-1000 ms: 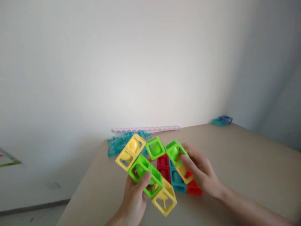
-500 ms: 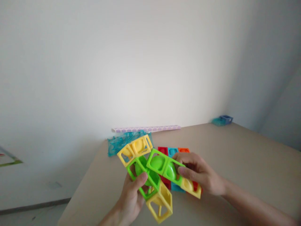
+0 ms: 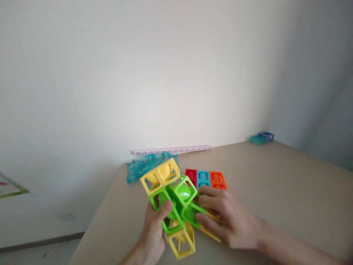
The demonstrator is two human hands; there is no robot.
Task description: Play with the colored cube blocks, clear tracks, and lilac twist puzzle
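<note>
My left hand (image 3: 154, 228) is closed round a cluster of yellow and green plastic frame blocks (image 3: 167, 208), its thumb over a green block. Yellow blocks sit at the cluster's upper and lower ends, and rounded cups show inside the square frames. My right hand (image 3: 228, 217) grips a second strip of green and yellow blocks (image 3: 185, 193) between thumb and fingers. That strip is bent, its green end against or just in front of the cluster; whether the two are joined I cannot tell. The fingers hide part of its yellow end.
Behind my right hand lies a panel of red, blue and orange blocks (image 3: 204, 177) on the table (image 3: 275, 191). A translucent teal piece (image 3: 140, 167) and a purple patterned strip (image 3: 176, 150) lie along the wall. Blue and teal pieces (image 3: 261, 138) sit at the far right corner.
My right hand has turned and moved slightly down, and the strip in it has gone from straight to bent. The left-hand cluster has tilted a little. More of the coloured panel's top shows.
</note>
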